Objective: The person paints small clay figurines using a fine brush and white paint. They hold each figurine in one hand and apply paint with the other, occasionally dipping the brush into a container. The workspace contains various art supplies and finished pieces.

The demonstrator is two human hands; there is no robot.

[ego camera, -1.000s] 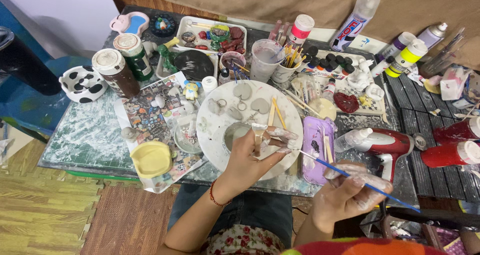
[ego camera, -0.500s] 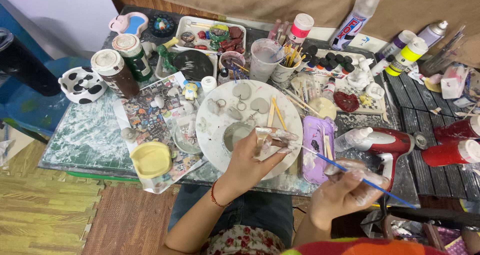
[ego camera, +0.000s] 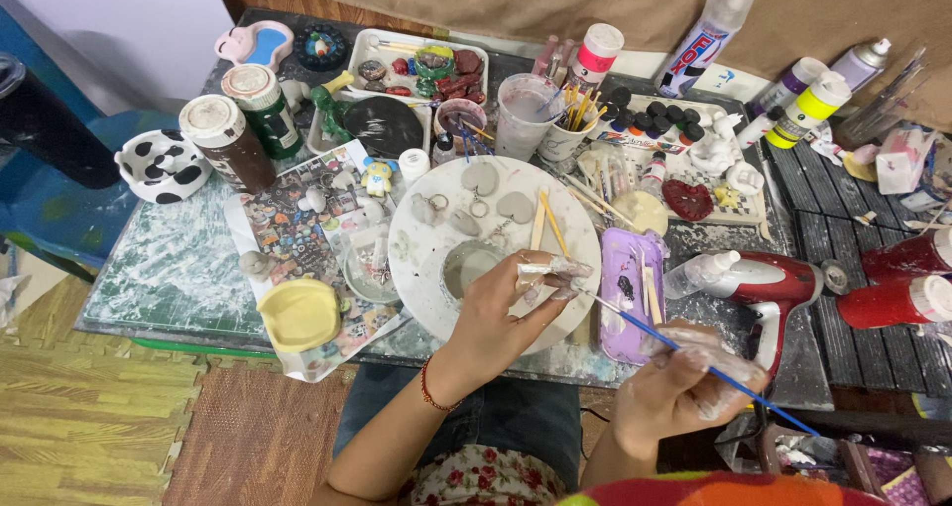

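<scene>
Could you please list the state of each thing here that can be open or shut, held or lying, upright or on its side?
Left hand: closed on a small white piece over the round white plate.
Right hand: gripping a blue paintbrush, tip at the piece.
Red hot-air gun: lying on its side.
Brown jar: upright, lidded.
Yellow lid: lying loose.

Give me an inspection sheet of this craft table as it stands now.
Surface: table top, smeared with white paint.
Job's things: small white piece in the left hand; blue-handled brush in the right hand, tip at the piece; round white plate under them, holding pale heart shapes.
Clutter: paint bottles, brush cup, purple palette, yellow lid, cow-patterned dish.
Hands: left hand pinching the piece; right hand gripping the brush, paint-coated.
Cables: nothing seen.
Surroundings: red heat gun at the right; mat flooring below.
</scene>
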